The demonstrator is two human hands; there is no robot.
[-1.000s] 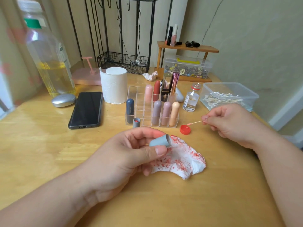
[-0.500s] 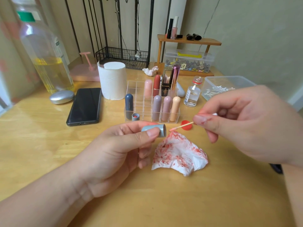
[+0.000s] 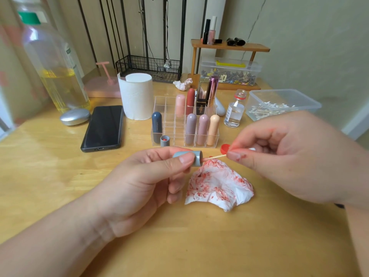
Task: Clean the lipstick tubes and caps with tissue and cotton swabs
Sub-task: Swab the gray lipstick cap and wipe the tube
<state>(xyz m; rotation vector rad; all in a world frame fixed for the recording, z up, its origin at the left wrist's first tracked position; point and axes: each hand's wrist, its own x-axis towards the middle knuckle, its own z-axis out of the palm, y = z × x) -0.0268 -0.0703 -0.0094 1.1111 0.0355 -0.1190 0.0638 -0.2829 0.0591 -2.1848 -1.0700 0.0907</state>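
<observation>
Cotton swab [image 3: 216, 156] tip has moved up to the open end of the grey-blue cap [image 3: 197, 158], just above the stained tissue [image 3: 217, 184]. L hand [image 3: 143, 186] pinches the cap; R hand [image 3: 289, 156] pinches the swab.

- The tip of the cotton swab [image 3: 216, 156] is partly hidden in the grey cap [image 3: 197, 158].
- The right hand [image 3: 289, 156] half covers the red lid [image 3: 225, 147].
- The oil bottle [image 3: 54, 62] is blurred.

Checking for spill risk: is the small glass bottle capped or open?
Open: the glass bottle has a bare neck; a red cap lies beside the right hand.
</observation>
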